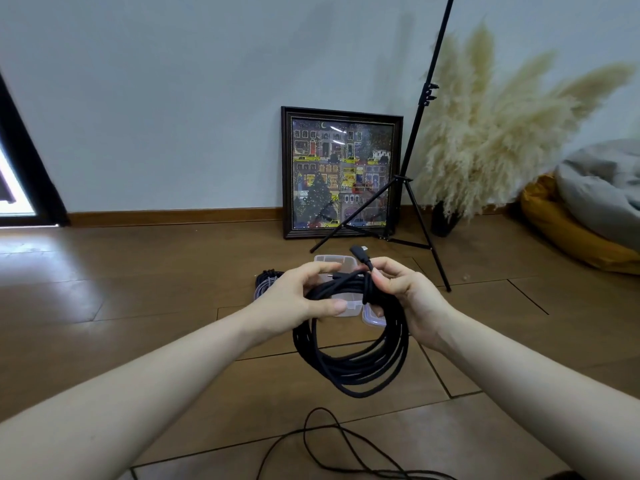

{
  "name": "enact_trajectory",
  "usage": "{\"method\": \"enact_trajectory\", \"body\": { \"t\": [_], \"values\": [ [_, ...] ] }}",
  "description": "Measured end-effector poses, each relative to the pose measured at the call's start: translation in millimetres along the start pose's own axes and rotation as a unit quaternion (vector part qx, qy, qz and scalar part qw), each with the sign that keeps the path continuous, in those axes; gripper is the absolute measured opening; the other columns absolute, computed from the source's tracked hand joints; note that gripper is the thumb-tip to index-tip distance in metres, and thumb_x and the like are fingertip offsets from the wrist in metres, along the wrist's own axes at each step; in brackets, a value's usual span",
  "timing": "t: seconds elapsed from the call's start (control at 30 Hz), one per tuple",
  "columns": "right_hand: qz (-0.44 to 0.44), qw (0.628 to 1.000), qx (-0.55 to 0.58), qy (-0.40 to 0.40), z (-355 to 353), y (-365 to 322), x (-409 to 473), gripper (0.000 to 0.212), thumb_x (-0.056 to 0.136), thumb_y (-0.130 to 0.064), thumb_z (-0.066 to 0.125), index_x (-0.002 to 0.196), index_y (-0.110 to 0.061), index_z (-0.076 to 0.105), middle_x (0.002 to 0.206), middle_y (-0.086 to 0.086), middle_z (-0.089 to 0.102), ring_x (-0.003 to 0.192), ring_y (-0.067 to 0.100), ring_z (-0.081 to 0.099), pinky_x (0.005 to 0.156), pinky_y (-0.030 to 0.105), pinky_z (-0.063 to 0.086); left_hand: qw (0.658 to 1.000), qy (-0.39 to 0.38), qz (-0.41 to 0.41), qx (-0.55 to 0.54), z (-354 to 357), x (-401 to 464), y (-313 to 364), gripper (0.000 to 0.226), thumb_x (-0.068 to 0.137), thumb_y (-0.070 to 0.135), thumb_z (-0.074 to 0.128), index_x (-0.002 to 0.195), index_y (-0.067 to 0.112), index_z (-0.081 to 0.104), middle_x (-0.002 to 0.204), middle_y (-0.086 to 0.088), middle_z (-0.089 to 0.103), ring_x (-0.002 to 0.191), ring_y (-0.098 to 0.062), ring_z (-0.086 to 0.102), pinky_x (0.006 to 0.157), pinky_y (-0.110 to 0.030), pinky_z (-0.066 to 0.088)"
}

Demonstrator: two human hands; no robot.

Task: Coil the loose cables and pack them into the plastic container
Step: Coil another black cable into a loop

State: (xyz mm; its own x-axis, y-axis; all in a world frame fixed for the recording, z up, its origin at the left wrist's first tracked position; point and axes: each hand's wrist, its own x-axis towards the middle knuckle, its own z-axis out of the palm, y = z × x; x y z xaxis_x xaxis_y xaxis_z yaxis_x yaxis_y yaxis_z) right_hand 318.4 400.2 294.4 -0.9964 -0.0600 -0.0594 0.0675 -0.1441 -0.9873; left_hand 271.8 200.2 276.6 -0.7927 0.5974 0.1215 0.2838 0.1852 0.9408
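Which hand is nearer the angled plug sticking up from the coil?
Right. The right hand pinches the cable just below the angled plug, at the top of the black coil. The left hand holds the coil farther left.

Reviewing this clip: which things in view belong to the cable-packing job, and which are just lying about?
Job:
- black cable coil, held by left hand and right hand
- clear plastic container
- loose black cable on the floor
- another cable bundle

Lying about:
- framed picture
- black tripod stand
- pampas grass
- yellow cushion
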Motion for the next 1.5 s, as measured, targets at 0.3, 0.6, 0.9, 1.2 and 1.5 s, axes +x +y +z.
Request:
{"method": "enact_trajectory", "body": {
  "t": [0.3,0.6,0.9,1.2,1.5],
  "values": [
    [-0.024,0.999,-0.022,-0.009,-1,3,2,0.022,0.096,-0.005,0.047,0.099,-0.011,0.069,0.076,0.003,0.067,0.051,0.016,0.045,0.051,0.023,0.038,0.996,-0.05,-0.03,-0.073,-4,-4,2,0.04,0.081,0.032,0.075,0.116,0.016,0.066,0.068,0.009,0.065,0.063,-0.009,0.061,0.064,-0.021,0.051],
    [-0.028,0.999,-0.023,-0.008,-2,2,2,0.03,0.099,-0.005,0.043,0.106,-0.01,0.071,0.084,0.002,0.071,0.057,0.014,0.049,0.054,0.023,0.041,0.989,-0.024,-0.021,-0.142,-1,-3,2,0.045,0.079,0.029,0.075,0.123,0.027,0.065,0.082,0.0,0.068,0.063,-0.014,0.056,0.062,-0.024,0.051],
    [-0.031,0.999,-0.034,0.01,-5,5,5,0.027,0.1,-0.013,0.046,0.107,-0.008,0.071,0.079,0.007,0.07,0.052,0.019,0.049,0.056,0.022,0.047,0.999,0.018,0.012,-0.041,3,1,2,0.034,0.089,0.012,0.073,0.117,0.027,0.061,0.107,0.001,0.07,0.082,-0.006,0.064,0.072,-0.023,0.054],
    [-0.047,0.997,-0.043,0.039,0,3,3,0.023,0.101,-0.017,0.047,0.098,-0.01,0.069,0.074,0.006,0.071,0.051,0.018,0.055,0.055,0.02,0.05,0.967,0.069,0.129,0.21,9,-3,4,0.041,0.102,0.034,0.049,0.139,0.05,0.041,0.128,0.012,0.055,0.117,-0.006,0.054,0.101,-0.029,0.043],
    [-0.135,0.981,-0.123,0.06,14,4,-4,0.016,0.1,-0.015,0.052,0.097,-0.007,0.065,0.074,0.008,0.068,0.049,0.022,0.056,0.056,0.028,0.051,0.951,0.086,0.096,0.282,7,1,9,0.056,0.077,0.036,0.082,0.123,0.045,0.051,0.113,0.011,0.059,0.096,-0.009,0.059,0.091,-0.04,0.048]
  ]
}}
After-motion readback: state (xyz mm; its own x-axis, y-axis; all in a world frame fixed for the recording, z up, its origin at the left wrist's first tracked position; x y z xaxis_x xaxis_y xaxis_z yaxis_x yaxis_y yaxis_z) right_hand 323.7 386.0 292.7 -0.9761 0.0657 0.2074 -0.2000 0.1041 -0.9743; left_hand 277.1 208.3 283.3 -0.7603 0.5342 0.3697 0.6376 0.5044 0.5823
